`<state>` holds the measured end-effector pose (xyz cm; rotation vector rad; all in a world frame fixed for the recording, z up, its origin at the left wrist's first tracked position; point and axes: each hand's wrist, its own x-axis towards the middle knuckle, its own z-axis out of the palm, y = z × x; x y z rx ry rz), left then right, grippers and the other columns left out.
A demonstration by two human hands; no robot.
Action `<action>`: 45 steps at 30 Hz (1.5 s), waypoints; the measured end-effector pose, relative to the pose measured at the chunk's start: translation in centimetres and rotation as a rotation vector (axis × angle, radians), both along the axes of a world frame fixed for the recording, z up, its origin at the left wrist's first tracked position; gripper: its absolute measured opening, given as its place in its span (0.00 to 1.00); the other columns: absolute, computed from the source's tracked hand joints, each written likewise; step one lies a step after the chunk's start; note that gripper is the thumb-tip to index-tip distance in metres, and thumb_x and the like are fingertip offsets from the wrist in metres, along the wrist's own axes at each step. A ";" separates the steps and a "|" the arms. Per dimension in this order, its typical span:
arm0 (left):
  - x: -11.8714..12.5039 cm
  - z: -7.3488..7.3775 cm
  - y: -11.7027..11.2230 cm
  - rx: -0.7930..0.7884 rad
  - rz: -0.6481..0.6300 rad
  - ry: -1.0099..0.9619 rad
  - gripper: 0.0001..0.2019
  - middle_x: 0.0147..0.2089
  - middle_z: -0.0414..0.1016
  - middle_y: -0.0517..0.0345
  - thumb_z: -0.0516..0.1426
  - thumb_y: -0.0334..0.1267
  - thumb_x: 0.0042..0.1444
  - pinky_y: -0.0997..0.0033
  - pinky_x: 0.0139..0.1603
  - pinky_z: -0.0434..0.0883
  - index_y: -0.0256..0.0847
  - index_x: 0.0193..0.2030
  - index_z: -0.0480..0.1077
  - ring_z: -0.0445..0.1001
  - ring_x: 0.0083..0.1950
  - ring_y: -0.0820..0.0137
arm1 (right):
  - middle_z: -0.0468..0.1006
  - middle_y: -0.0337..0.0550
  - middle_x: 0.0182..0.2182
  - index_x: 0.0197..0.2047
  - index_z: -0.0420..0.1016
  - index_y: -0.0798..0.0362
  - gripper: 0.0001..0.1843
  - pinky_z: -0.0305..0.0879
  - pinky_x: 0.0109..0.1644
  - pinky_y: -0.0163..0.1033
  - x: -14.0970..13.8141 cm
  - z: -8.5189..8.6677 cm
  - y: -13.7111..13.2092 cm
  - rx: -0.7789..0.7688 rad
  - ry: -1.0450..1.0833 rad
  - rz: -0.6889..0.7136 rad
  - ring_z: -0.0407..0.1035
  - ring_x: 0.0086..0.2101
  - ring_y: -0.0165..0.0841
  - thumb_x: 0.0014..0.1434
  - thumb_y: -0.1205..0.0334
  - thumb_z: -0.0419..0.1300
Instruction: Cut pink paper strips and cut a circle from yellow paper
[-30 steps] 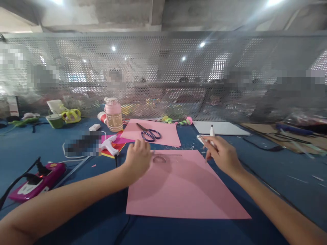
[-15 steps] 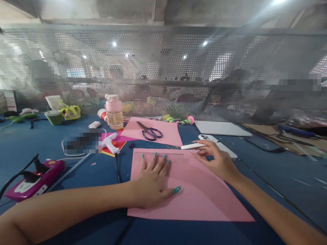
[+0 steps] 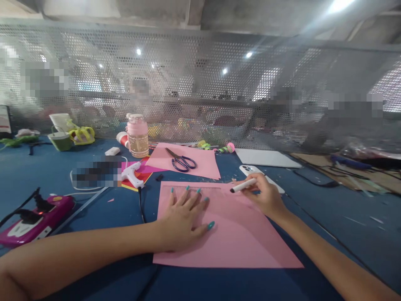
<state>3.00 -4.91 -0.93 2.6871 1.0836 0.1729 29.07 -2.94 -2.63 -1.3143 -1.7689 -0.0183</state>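
Note:
A large pink paper sheet [image 3: 238,238] lies on the blue table [image 3: 328,217] in front of me. My left hand [image 3: 184,217] rests flat on its upper left part, fingers spread, fingertips on a clear ruler [image 3: 203,191] lying along the sheet's far edge. My right hand [image 3: 266,194] is closed round a white marker [image 3: 242,186], whose dark tip points left just above the sheet's far edge beside the ruler's right end. A white phone [image 3: 250,170] lies behind that hand.
A second pink sheet [image 3: 200,165] carries blue-handled scissors [image 3: 181,161]. A white glue gun [image 3: 131,175], a pink bottle [image 3: 137,136], a magenta power strip [image 3: 34,217] with cables and a white board [image 3: 266,158] lie around. A perforated metal screen [image 3: 200,83] closes the table's far side.
My left hand went from hovering closed near the ruler to lying flat on the paper. My right hand lowered the marker from upright to level, tip toward the ruler.

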 end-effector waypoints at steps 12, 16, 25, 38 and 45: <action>0.0 -0.3 0.2 0.029 0.027 0.016 0.29 0.67 0.42 0.51 0.36 0.56 0.57 0.35 0.58 0.37 0.51 0.64 0.44 0.36 0.67 0.51 | 0.56 0.30 0.13 0.29 0.53 0.47 0.15 0.53 0.18 0.34 0.5 0.4 -0.1 -0.136 -0.087 0.086 0.54 0.13 0.30 0.56 0.45 0.45; 0.0 -0.3 0.2 0.038 0.029 0.014 0.30 0.67 0.45 0.50 0.36 0.56 0.57 0.34 0.57 0.39 0.49 0.64 0.42 0.38 0.66 0.49 | 0.55 0.30 0.13 0.28 0.54 0.48 0.15 0.51 0.19 0.34 0.6 0.4 0.1 -0.184 -0.094 0.095 0.54 0.15 0.30 0.57 0.46 0.43; -0.2 0.1 0.9 0.105 0.075 0.011 0.28 0.66 0.47 0.55 0.40 0.56 0.56 0.24 0.51 0.37 0.57 0.63 0.42 0.39 0.64 0.40 | 0.61 0.33 0.14 0.27 0.54 0.48 0.17 0.51 0.19 0.33 0.5 0.8 0.1 -0.260 -0.103 0.148 0.56 0.15 0.30 0.57 0.44 0.43; -0.1 0.1 0.6 0.202 0.151 -0.021 0.27 0.64 0.51 0.55 0.41 0.56 0.56 0.25 0.51 0.42 0.61 0.63 0.44 0.43 0.63 0.40 | 0.52 0.29 0.12 0.26 0.53 0.48 0.18 0.47 0.19 0.34 1.0 0.4 0.4 -0.237 -0.136 0.150 0.51 0.14 0.29 0.56 0.43 0.43; -0.2 -0.4 0.9 0.109 0.080 -0.012 0.25 0.65 0.52 0.58 0.40 0.53 0.58 0.22 0.49 0.37 0.60 0.62 0.46 0.40 0.64 0.39 | 0.57 0.31 0.13 0.25 0.54 0.48 0.19 0.51 0.19 0.35 0.7 0.6 0.1 -0.208 -0.116 0.133 0.53 0.14 0.30 0.56 0.42 0.44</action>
